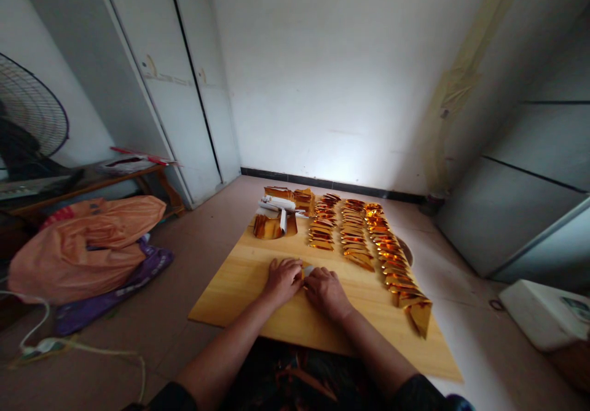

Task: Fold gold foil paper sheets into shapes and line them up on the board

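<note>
Pale wood makes the tabletop [230,294] in front of you, and on it, near the edge at your side, both of your hands are together over one small sheet [308,270]. This sheet shows white and a little gold in the gap between your left hand [283,279] and your right hand [328,291]. The fingers of both hands are bent inward and closed on it, one hand at each side; your fingertips are partly hidden, so you cannot see here the exact fold. Beyond your right hand stand three rows of shiny folded gold pieces: the left row [321,238], the middle row [358,257] and the right row [391,270], which is the longest and comes nearest to you. Beyond your left hand lie curved gold sheets [266,227], with white strips [276,203] just behind them, and a gold stack [304,201] is beside these. On the floor, well apart at your left, an orange cloth [83,245] lies partly over a purple bag [115,294].
</note>
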`<act>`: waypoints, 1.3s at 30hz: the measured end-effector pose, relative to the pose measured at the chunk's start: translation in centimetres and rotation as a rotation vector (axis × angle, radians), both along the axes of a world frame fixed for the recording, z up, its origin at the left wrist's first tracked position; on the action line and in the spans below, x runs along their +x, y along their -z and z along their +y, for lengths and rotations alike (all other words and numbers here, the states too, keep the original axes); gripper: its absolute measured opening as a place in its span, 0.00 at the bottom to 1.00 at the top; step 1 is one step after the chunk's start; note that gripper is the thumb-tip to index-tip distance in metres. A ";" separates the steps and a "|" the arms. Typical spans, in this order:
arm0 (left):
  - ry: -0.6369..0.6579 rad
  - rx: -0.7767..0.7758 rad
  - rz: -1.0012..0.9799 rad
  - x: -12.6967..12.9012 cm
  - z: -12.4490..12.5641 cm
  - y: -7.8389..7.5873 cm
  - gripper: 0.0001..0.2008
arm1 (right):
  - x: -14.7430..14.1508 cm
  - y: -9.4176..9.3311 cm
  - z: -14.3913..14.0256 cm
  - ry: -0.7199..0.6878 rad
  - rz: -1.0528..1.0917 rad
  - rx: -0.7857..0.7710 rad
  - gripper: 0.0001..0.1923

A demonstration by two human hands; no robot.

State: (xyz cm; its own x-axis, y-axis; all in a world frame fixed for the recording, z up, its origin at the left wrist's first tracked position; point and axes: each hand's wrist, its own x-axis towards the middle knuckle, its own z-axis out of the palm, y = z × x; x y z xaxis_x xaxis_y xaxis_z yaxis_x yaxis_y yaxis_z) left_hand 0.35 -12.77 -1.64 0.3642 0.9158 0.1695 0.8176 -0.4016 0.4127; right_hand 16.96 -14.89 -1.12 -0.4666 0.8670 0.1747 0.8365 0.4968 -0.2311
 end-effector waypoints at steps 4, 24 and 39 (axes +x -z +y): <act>0.087 -0.072 -0.031 -1.3 1.3 0.3 0.04 | 1.6 0.8 0.7 -0.101 0.154 -0.014 0.07; 0.181 -0.096 0.012 -1.7 1.9 -0.2 0.06 | 2.1 2.2 2.4 -0.165 0.299 -0.015 0.07; 0.210 -0.120 0.019 -1.9 1.8 -0.8 0.07 | 2.4 1.5 2.8 -0.313 0.570 -0.130 0.13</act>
